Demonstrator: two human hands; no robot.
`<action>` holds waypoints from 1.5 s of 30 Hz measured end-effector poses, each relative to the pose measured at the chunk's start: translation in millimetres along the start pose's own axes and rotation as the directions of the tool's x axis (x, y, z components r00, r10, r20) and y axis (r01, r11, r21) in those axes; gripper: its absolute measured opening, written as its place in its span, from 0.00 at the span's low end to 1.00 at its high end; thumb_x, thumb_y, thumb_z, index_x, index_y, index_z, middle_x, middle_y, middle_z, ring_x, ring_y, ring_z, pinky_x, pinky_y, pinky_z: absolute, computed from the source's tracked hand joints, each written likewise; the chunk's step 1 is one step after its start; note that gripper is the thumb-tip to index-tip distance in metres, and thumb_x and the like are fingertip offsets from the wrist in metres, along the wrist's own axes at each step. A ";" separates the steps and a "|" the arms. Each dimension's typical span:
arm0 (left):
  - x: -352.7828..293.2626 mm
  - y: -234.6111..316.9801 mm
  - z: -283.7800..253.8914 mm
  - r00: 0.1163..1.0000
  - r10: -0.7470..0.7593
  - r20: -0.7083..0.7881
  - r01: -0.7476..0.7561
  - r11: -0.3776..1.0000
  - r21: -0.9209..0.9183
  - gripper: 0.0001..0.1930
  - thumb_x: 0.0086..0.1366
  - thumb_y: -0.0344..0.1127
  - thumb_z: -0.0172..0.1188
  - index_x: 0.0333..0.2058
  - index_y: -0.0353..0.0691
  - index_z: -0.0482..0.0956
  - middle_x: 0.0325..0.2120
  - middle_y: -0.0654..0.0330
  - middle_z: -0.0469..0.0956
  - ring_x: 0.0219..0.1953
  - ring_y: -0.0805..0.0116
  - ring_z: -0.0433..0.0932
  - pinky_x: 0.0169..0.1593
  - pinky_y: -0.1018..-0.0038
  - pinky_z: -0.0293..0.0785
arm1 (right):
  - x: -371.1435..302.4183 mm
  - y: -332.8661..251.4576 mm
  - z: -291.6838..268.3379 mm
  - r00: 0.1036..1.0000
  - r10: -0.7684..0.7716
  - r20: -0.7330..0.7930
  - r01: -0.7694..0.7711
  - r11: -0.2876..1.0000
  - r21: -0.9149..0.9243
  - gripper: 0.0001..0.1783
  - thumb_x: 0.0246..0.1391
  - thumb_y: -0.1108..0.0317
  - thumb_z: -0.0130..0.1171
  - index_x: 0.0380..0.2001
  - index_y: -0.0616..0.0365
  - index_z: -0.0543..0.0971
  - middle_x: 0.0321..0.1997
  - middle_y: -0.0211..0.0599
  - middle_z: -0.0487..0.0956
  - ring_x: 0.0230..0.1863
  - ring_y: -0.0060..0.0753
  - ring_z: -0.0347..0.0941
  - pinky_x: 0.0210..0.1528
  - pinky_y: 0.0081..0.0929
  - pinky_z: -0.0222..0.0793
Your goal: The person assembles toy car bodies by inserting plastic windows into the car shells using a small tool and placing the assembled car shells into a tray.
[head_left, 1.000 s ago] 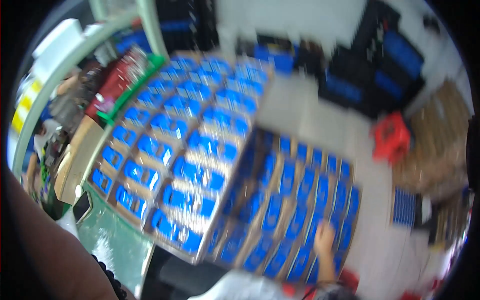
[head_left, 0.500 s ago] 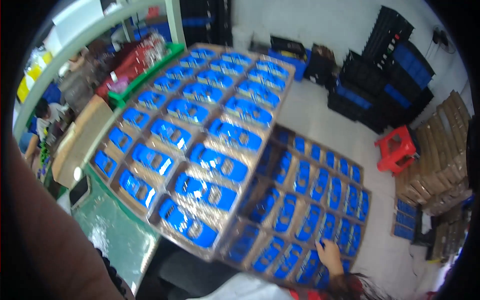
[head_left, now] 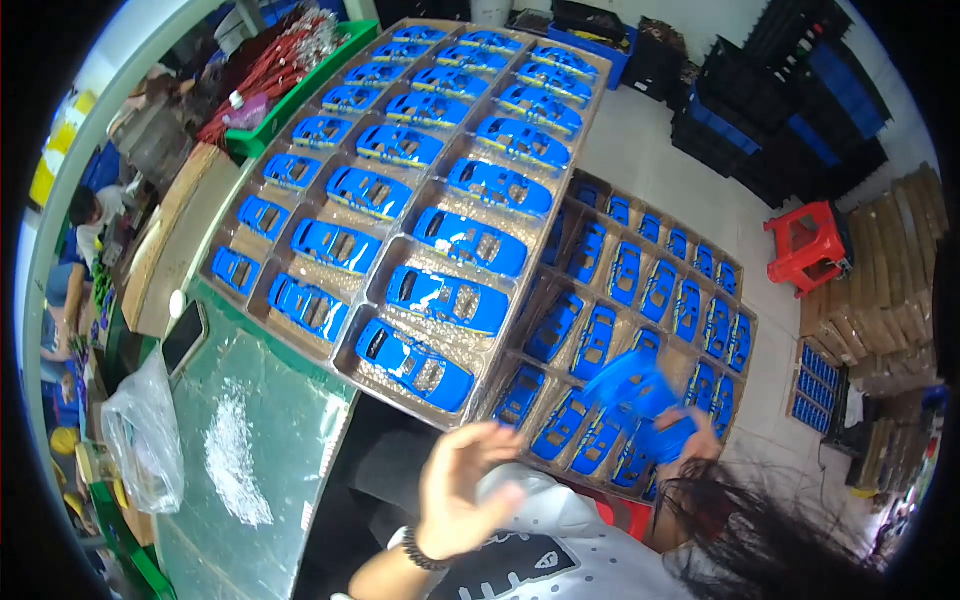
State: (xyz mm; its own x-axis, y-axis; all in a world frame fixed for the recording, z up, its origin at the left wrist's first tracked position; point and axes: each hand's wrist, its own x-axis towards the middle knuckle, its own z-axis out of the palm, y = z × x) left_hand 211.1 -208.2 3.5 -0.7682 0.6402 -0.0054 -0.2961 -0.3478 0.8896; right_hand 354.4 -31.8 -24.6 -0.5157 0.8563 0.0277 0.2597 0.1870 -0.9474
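Note:
A clear tray (head_left: 352,372) of blue toy car shells lies on the table in front of me. A second, lower tray (head_left: 745,320), also full of blue shells, sits to its right. My left hand (head_left: 458,492), a dark bead bracelet on its wrist, is raised just below the near corner of the upper tray, fingers spread and holding nothing. My right hand (head_left: 700,440) is over the near edge of the lower tray and grips blurred blue car shells (head_left: 640,388).
A green mat (head_left: 270,470) covers the table at lower left, with a clear plastic bag (head_left: 145,430) and a phone (head_left: 183,335). A green bin (head_left: 352,40) of red parts stands behind. A red stool (head_left: 805,245), black crates (head_left: 790,90) and cardboard stacks (head_left: 880,270) are on the right. Another person (head_left: 85,215) sits at far left.
My right hand has risen from the lower tray with blue car shells in it. My left hand has come up into view. The view has swung closer over the upper tray.

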 end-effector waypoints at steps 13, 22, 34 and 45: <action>-92.1 29.2 -67.5 0.667 0.473 -0.576 -0.498 0.858 0.127 0.42 0.46 0.57 0.52 0.53 0.38 0.46 0.34 0.51 0.66 0.26 0.59 0.73 0.28 0.71 0.73 | -16.1 -145.8 141.1 0.189 -0.849 0.494 0.413 0.525 0.744 0.14 0.42 0.79 0.51 0.36 0.61 0.70 0.30 0.43 0.71 0.28 0.39 0.71 0.26 0.26 0.66; -172.7 22.7 -84.4 0.611 0.065 -0.789 -0.383 0.896 -0.223 0.31 0.55 0.57 0.34 0.41 0.33 0.66 0.35 0.49 0.72 0.26 0.63 0.73 0.29 0.76 0.71 | -103.5 -91.1 216.2 0.228 -0.537 0.812 0.348 0.824 0.447 0.08 0.42 0.70 0.55 0.27 0.63 0.73 0.29 0.40 0.71 0.23 0.29 0.68 0.24 0.23 0.63; -206.6 2.1 -88.9 0.454 0.124 -0.883 -0.010 0.991 0.135 0.25 0.59 0.33 0.41 0.54 0.33 0.49 0.46 0.56 0.63 0.37 0.77 0.67 0.38 0.85 0.64 | -116.2 -111.9 346.5 0.077 -0.355 0.932 0.729 0.658 0.191 0.05 0.38 0.70 0.56 0.20 0.59 0.73 0.29 0.40 0.68 0.34 0.41 0.68 0.35 0.33 0.64; -186.5 0.1 -99.2 0.544 0.172 -0.821 -0.066 0.985 0.162 0.27 0.58 0.30 0.42 0.55 0.33 0.44 0.55 0.53 0.51 0.43 0.73 0.66 0.37 0.84 0.68 | -103.4 -119.4 287.4 -0.041 -0.588 0.807 0.431 0.719 0.546 0.03 0.39 0.76 0.53 0.21 0.63 0.75 0.23 0.42 0.74 0.26 0.39 0.72 0.28 0.26 0.65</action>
State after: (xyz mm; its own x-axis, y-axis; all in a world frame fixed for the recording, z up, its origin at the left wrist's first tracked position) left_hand 298.0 -395.6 -40.7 -0.9350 -0.2740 -0.2252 -0.1487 -0.2737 0.9502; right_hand 142.1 -281.0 -6.0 -0.7910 -0.5338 0.2990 -0.4811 0.2408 -0.8429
